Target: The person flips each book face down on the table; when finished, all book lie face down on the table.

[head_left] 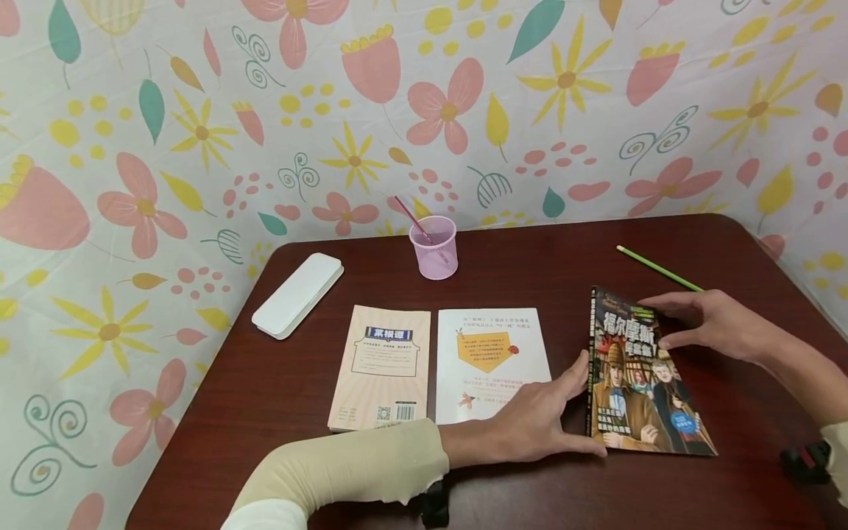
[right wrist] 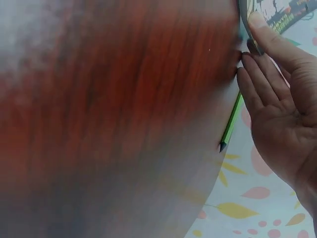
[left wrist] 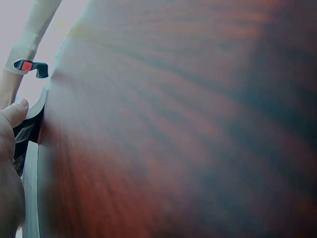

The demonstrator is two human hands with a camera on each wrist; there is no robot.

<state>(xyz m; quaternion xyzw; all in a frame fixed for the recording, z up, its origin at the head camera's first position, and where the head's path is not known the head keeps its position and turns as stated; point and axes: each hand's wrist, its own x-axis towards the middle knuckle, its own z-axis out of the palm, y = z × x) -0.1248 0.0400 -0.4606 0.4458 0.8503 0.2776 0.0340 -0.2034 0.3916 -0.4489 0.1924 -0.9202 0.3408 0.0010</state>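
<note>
Nearest the camera: left forearm in a beige sleeve [head_left: 351, 464], reaching across the dark wooden desk [head_left: 503, 258]. Left hand [head_left: 530, 419] lies flat, fingers straight, thumb and fingertips pressed against the left edge of the dark-covered comic book [head_left: 639, 383]; nothing gripped. Left wrist view confirms thumb at the book's edge, rest blurred.

Right hand [head_left: 715, 324] on the book's upper right corner, fingers extended and relaxed, thumb resting on the cover, fingertips along the top edge. Right wrist view shows an open palm, fingertips touching the book's edge.

Comic book lies face up on the right part of the desk, slightly skewed, between both hands.

Left of it, side by side and flat: white book [head_left: 490, 364], partly under the left hand, then orange striped book [head_left: 384, 368]. White pencil case [head_left: 298, 294] near the desk's left edge. Pink cup [head_left: 433, 246] with a straw at the back. Green pencil [head_left: 659, 269] just behind the right hand. Floral cloth [head_left: 199, 132] as backdrop
</note>
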